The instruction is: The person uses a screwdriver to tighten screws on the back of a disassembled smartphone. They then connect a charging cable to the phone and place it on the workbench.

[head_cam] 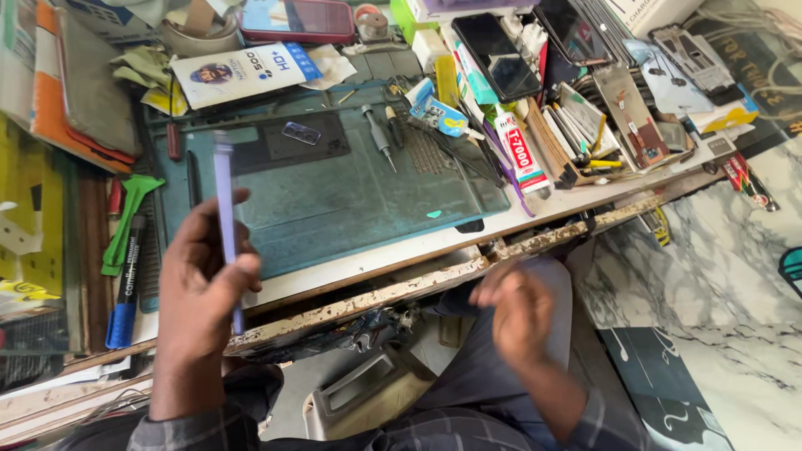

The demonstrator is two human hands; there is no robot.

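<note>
My left hand (200, 292) is raised over the front edge of the workbench and grips a thin purple flat tool (224, 209) edge-on, its top reaching over the teal work mat (351, 200). My right hand (518, 313) hovers blurred below the bench edge, above my lap, fingers loosely curled with nothing visible in it. On the mat lie a small camera-lens part (302, 133) and a screwdriver (378, 138).
A glue tube (520, 154) lies at the mat's right edge. Phones (496, 54) and trays of parts crowd the back right. A blue marker (127, 284) and green plastic tool (125, 217) lie left. The worn bench edge (401, 292) runs in front; marble floor shows at the right.
</note>
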